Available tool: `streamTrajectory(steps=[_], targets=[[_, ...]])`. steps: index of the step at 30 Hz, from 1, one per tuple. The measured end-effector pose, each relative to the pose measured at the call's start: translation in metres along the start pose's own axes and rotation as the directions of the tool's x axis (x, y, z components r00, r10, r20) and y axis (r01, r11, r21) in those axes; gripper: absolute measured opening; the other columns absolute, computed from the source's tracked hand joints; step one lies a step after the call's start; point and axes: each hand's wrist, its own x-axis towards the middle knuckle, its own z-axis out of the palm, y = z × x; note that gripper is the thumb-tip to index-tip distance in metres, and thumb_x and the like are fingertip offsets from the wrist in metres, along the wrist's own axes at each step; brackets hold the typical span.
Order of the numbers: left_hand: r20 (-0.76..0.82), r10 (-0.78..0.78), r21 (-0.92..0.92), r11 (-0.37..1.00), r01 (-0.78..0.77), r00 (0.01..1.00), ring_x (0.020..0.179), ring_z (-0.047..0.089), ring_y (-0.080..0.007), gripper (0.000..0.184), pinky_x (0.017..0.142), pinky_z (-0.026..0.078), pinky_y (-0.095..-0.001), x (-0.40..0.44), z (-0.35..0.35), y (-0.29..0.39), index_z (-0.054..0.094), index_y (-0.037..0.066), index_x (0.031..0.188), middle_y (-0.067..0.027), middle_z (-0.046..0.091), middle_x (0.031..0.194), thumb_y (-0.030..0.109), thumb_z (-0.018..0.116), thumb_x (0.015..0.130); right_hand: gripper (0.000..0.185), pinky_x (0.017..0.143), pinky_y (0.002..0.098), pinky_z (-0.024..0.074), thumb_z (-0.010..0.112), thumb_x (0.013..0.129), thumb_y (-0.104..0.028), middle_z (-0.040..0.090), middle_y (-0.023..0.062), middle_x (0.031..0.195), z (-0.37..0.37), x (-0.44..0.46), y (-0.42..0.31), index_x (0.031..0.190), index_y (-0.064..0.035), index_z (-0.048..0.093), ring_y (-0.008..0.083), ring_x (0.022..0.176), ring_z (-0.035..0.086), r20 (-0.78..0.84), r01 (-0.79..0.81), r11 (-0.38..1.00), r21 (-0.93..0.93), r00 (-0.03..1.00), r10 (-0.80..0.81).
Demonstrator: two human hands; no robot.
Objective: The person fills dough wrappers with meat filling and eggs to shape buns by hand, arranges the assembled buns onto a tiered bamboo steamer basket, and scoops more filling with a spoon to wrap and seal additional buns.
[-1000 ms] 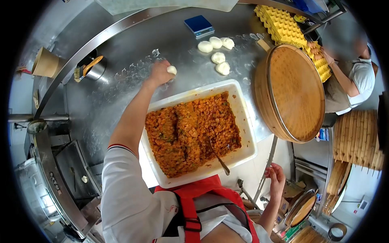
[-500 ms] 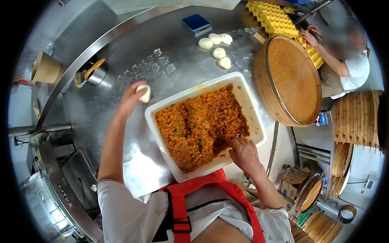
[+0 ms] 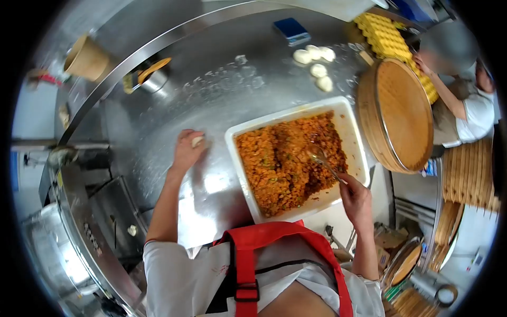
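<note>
My left hand [image 3: 189,152] is closed around a piece of white dough [image 3: 197,141], of which only a small part shows between the fingers. It hovers over the steel worktop, left of a white tub [image 3: 240,193]. The tub holds a chopped orange-brown filling [image 3: 274,153]. My right hand [image 3: 355,199] grips the handle of a metal spoon [image 3: 328,165] over the tub's right side. The spoon's bowl rests at or just above the filling; contact is hard to judge.
Several white dough pieces [image 3: 318,70] lie beyond the tub near a blue scale [image 3: 291,30]. A bamboo steamer [image 3: 404,116] stands to the right, beside yellow egg trays [image 3: 384,36] and another person [image 3: 465,105]. A metal pot [image 3: 155,82] sits at the far left.
The spoon has come up out of the filling and its handle now shows. My left hand has drawn nearer to me, with the dough now mostly covered. The view has shifted.
</note>
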Motion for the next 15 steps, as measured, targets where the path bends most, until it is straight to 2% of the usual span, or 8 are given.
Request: streamTrajectory(steps=[1,2,4,8,10,13,15], targets=[[-0.064,0.07,0.163,0.985,-0.058,0.995,0.117,0.048,-0.0299,0.042,0.099,0.037,-0.0441,0.002,-0.004,0.0,0.056,0.003,0.119,-0.018,0.05,0.127,0.02,0.061,0.081,0.021,0.064,0.0343,0.0519,0.06,0.083,-0.003,0.067,0.0172,0.085,0.003,-0.001,-0.001,0.104,-0.0054,0.065,0.0267,0.071,0.067,-0.025,0.063,0.997,0.043,0.998,-0.062],[-0.125,0.148,0.323,0.941,-0.101,0.981,0.123,0.044,-0.0303,0.041,0.103,0.033,-0.0453,0.007,-0.004,-0.001,0.055,0.003,0.12,-0.0185,0.046,0.132,0.019,0.058,0.082,0.022,0.065,0.0346,0.0523,0.06,0.083,-0.002,0.066,0.0174,0.087,0.006,-0.001,-0.007,0.104,-0.0048,0.065,0.0281,0.075,0.067,-0.043,0.098,0.99,0.1,0.995,-0.094],[-0.168,0.218,0.332,0.931,-0.153,0.961,0.13,0.035,-0.0302,0.042,0.107,0.025,-0.0463,0.018,0.002,-0.003,0.051,0.004,0.125,-0.0176,0.041,0.138,0.02,0.051,0.086,0.025,0.064,0.0364,0.0521,0.06,0.08,0.0,0.066,0.0165,0.084,0.018,0.003,-0.007,0.104,-0.0054,0.065,0.0299,0.072,0.066,-0.048,0.206,0.975,0.087,0.978,-0.202],[-0.159,0.3,0.461,0.865,-0.198,0.941,0.136,0.027,-0.0297,0.047,0.111,0.017,-0.0475,0.022,0.024,0.005,0.041,0.007,0.135,-0.0141,0.034,0.144,0.026,0.042,0.093,0.028,0.062,0.0394,0.0515,0.059,0.078,0.0,0.065,0.016,0.08,0.039,0.019,-0.004,0.105,-0.0066,0.065,0.0319,0.07,0.064,0.043,0.242,0.97,-0.02,0.969,-0.242],[-0.156,0.245,0.471,0.87,-0.146,0.957,0.138,0.022,-0.0284,0.048,0.112,0.012,-0.0478,0.019,0.027,0.013,0.038,0.008,0.138,-0.0117,0.03,0.147,0.028,0.041,0.094,0.029,0.062,0.0406,0.0513,0.058,0.078,0.0,0.064,0.0167,0.079,0.052,0.03,0.006,0.105,-0.0068,0.065,0.0326,0.069,0.064,0.055,0.273,0.958,-0.092,0.962,-0.269],[-0.178,0.234,0.465,0.876,-0.128,0.956,0.14,0.018,-0.0263,0.049,0.113,0.006,-0.0476,0.015,0.032,0.012,0.036,0.011,0.14,-0.0103,0.026,0.149,0.03,0.039,0.095,0.026,0.063,0.0408,0.052,0.057,0.079,-0.002,0.064,0.0192,0.078,0.076,0.053,0.035,0.102,-0.0067,0.067,0.0336,0.07,0.064,0.007,0.253,0.964,-0.084,0.967,-0.253],[-0.184,0.206,0.402,0.908,-0.118,0.961,0.14,0.018,-0.0252,0.049,0.113,0.005,-0.0477,0.016,0.034,0.006,0.036,0.011,0.141,-0.0102,0.026,0.15,0.032,0.039,0.096,0.023,0.064,0.0409,0.0523,0.056,0.079,-0.003,0.064,0.0199,0.077,0.074,0.065,0.045,0.099,-0.0071,0.068,0.0342,0.07,0.064,-0.1,0.21,0.973,-0.091,0.971,-0.219]])
